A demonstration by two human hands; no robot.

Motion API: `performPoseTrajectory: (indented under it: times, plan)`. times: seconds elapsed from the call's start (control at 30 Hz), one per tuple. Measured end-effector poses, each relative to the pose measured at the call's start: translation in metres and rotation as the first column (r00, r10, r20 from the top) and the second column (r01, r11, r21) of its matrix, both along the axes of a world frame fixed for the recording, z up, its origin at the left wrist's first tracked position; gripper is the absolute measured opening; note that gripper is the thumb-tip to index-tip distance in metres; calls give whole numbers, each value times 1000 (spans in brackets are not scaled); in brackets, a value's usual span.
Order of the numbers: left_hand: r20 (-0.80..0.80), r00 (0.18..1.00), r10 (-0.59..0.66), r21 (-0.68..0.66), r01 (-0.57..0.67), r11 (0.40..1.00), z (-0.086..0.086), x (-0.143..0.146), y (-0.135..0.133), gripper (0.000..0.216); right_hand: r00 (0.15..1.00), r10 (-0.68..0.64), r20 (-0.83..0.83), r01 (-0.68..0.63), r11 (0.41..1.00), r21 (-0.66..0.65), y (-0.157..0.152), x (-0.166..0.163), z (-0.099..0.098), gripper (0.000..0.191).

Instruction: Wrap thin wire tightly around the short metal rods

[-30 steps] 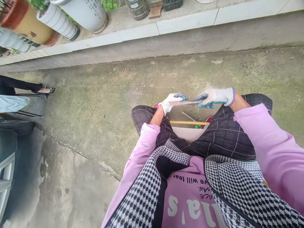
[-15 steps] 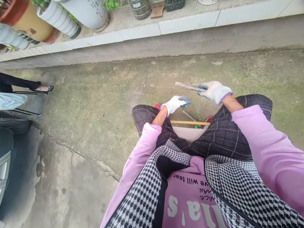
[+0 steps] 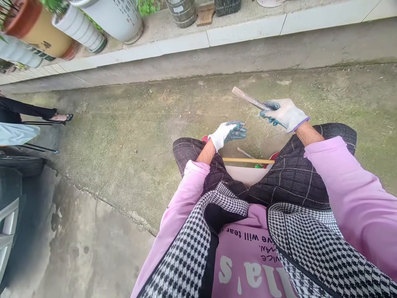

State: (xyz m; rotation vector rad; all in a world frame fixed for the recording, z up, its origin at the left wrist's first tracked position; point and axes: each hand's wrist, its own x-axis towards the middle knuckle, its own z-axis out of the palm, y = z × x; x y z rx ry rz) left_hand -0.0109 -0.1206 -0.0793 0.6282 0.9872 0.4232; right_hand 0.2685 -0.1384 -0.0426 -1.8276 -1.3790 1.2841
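My right hand [image 3: 283, 114], in a white glove with a blue-grey coated palm, is closed around a short stick [image 3: 248, 98]. The stick's pale end points up and to the left. Lower and to the left is my left hand [image 3: 231, 133], gloved the same way, its fingers bent toward the right hand. A thin pale strand [image 3: 249, 116] runs from the left fingers up toward the stick; where it ends is too fine to tell. Below the hands, a yellow rod [image 3: 248, 160] crosses between my knees. A second short stick [image 3: 245, 153] lies near it, beside a small green thing [image 3: 258, 166].
A tiled ledge [image 3: 186, 44] runs along the back, carrying a white planter [image 3: 119, 20], other pots and a small wooden block [image 3: 205, 15]. At left are another person's leg [image 3: 27, 108] and a car wheel [image 3: 9, 223]. Stained concrete floor [image 3: 124, 124] surrounds me.
My right hand has tipped the stick so its pale end points higher. The left hand has turned, its fingers reaching out more, and the thin strand now shows between the hands.
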Motion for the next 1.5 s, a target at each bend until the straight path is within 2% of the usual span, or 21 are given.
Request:
performPoseTrajectory:
  times: [0.3,0.4,0.63,0.73,0.83,0.9,0.97,1.1,1.3,1.43,1.5]
  plan:
    - [-141,988,-67,35,73,997,4,8,-9,14,994,24,103,-20,999,-32,-2,-4,11,9]
    - [-197,978,-62,71,77,994,6,9,-10,12,991,44,128,-38,998,-43,-2,-5,13,8]
    - [-267,955,-128,181,180,967,10,14,-12,16,983,60,174,-53,998,-46,-1,-6,13,7]
    - [-382,918,-107,321,240,916,5,16,-17,19,978,76,194,-66,996,-57,0,-5,12,8]
    - [-521,850,-74,468,358,808,-3,14,-22,18,976,82,200,-72,996,-54,1,-4,9,10]
    - [-585,809,-50,515,419,748,-7,12,-23,14,978,82,193,-74,996,-46,1,-3,8,12]
    - [-616,786,-52,517,453,726,-10,10,-23,11,980,76,182,-70,997,-41,1,-3,7,15]
    - [-578,811,-89,493,435,753,-11,11,-22,11,984,54,168,-47,998,-43,1,-3,9,20]
    - [-505,860,-74,422,321,848,-2,18,-26,14,982,40,186,-30,998,-59,0,-5,15,11]
    - [-507,861,-44,371,264,890,6,20,-27,20,970,92,226,-78,994,-71,1,-2,14,6]
    - [-527,848,-54,354,277,893,6,19,-27,20,946,143,292,-130,989,-64,3,-1,10,8]
